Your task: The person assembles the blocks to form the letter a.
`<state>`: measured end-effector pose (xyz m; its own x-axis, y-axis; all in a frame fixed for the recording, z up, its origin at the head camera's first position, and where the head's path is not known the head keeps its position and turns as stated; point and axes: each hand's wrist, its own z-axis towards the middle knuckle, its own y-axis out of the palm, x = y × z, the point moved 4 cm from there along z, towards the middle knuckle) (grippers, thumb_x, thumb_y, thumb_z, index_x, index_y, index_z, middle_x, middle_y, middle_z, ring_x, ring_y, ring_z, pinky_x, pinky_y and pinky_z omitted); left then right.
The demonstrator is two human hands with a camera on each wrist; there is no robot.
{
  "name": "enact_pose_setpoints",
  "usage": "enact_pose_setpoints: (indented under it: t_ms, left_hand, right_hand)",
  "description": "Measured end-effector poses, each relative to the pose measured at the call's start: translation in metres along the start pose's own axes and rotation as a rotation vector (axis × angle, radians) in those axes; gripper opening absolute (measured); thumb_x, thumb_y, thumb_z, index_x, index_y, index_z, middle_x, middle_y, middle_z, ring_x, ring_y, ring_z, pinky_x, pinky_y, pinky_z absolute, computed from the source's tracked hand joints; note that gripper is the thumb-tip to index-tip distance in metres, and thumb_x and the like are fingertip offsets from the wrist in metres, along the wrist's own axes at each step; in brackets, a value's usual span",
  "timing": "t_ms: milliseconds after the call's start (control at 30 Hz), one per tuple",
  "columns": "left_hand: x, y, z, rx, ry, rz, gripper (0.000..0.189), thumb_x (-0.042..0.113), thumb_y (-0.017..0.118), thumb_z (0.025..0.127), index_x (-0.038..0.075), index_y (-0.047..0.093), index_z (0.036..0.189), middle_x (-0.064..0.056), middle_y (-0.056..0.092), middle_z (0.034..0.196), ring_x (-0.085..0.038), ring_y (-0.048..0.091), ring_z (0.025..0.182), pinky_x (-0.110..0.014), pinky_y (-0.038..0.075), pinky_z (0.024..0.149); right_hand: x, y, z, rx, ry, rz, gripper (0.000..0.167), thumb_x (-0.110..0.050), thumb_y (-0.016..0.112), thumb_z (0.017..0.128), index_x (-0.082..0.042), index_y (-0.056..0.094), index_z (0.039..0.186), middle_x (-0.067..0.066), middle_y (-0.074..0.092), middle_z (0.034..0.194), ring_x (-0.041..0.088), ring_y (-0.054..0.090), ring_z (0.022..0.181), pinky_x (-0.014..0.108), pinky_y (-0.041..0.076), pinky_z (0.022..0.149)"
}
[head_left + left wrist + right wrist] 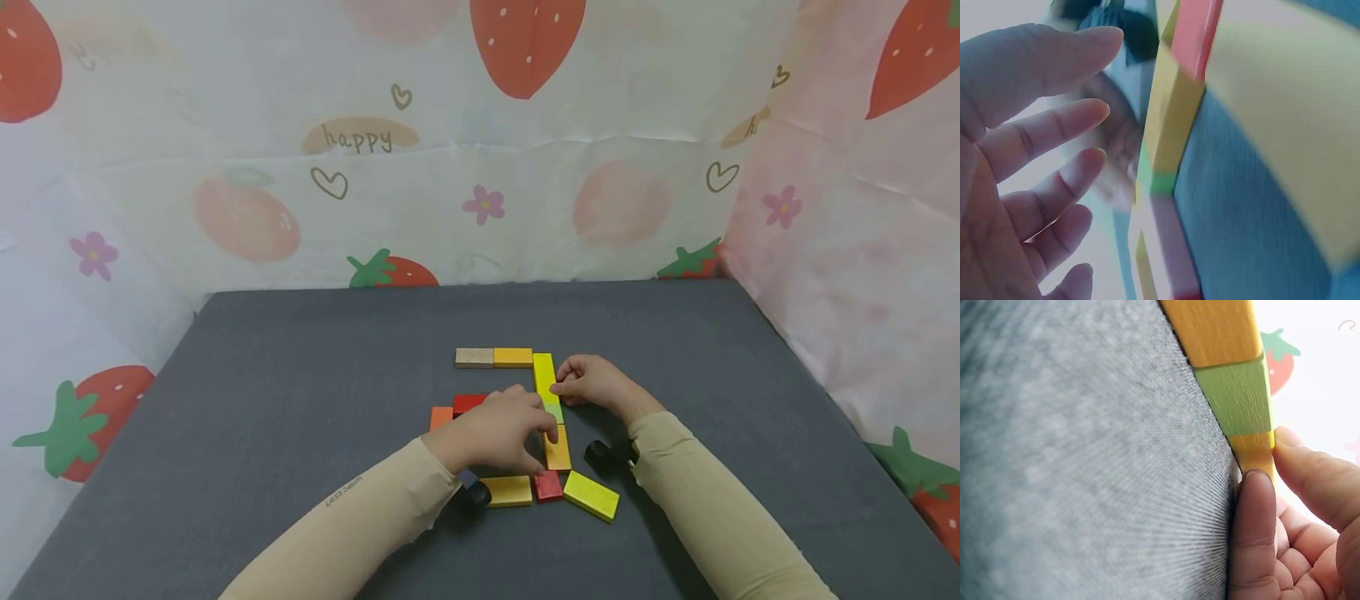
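My right hand (pixel 600 385) is at the right side of a long yellow block (pixel 545 375). Its thumb and forefinger touch that block's edge and side in the right wrist view, while the other fingers curl in. A small green block (pixel 1235 400) adjoins the yellow one, followed by an amber block (pixel 557 454). My left hand (pixel 495 429) hovers over the arrangement, fingers spread and loosely bent, with nothing between them in the left wrist view. Below its fingertips is a small red block (pixel 548 486).
A bright yellow block (pixel 591 497) lies slanted at the near right, and a gold block (pixel 512 491) left of the small red one. Farther back are a plain wooden block (pixel 474 358) and an orange-yellow block (pixel 513 357). Red (pixel 468 403) and orange (pixel 441 417) blocks are partly behind my left hand.
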<state>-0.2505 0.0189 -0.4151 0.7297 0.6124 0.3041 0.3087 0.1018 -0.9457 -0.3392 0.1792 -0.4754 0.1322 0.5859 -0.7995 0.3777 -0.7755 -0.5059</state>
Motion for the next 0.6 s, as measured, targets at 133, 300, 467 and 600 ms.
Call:
enact_pose_setpoints:
  t_ms: [133,300,467,600]
  left_hand:
    - [-0.019,-0.006,-0.012,0.039,-0.051,-0.046,0.034,0.038,0.075,0.073,0.026,0.066,0.103,0.005,0.056,0.099,-0.011,0.041,0.087,-0.028,0.038,0.071]
    - [-0.048,-0.009,-0.035,0.111,-0.152,-0.148,0.031,0.037,0.073,0.076,0.024,0.065,0.103,0.005,0.055,0.102,-0.013,0.041,0.095,-0.032,0.039,0.080]
    - [-0.079,-0.016,-0.068,0.196,-0.281,-0.225,0.028,0.030,0.072,0.077,0.019,0.066,0.102,0.003,0.054,0.105,-0.018,0.042,0.104,-0.037,0.041,0.086]
    - [-0.102,-0.024,-0.092,0.250,-0.358,-0.228,0.025,0.028,0.071,0.078,0.018,0.066,0.101,0.001,0.054,0.107,-0.021,0.042,0.106,-0.040,0.042,0.087]
  right_hand:
    - [0.000,-0.002,0.000,0.022,0.033,-0.007,0.024,-0.021,0.070,0.080,-0.005,0.059,0.093,0.006,0.059,0.076,0.018,0.057,0.069,0.027,0.051,0.067]
    - [0.002,-0.003,-0.002,0.044,0.062,-0.016,0.023,-0.022,0.070,0.080,-0.006,0.059,0.092,0.006,0.059,0.078,0.018,0.057,0.071,0.027,0.051,0.068]
    - [0.003,-0.003,-0.003,0.043,0.084,0.009,0.024,-0.024,0.069,0.082,-0.006,0.059,0.095,0.008,0.060,0.086,0.019,0.059,0.075,0.029,0.051,0.071]
    - [-0.002,-0.011,-0.007,0.034,0.095,0.019,0.025,-0.026,0.066,0.084,-0.007,0.058,0.099,0.009,0.060,0.094,0.020,0.061,0.079,0.033,0.051,0.076]
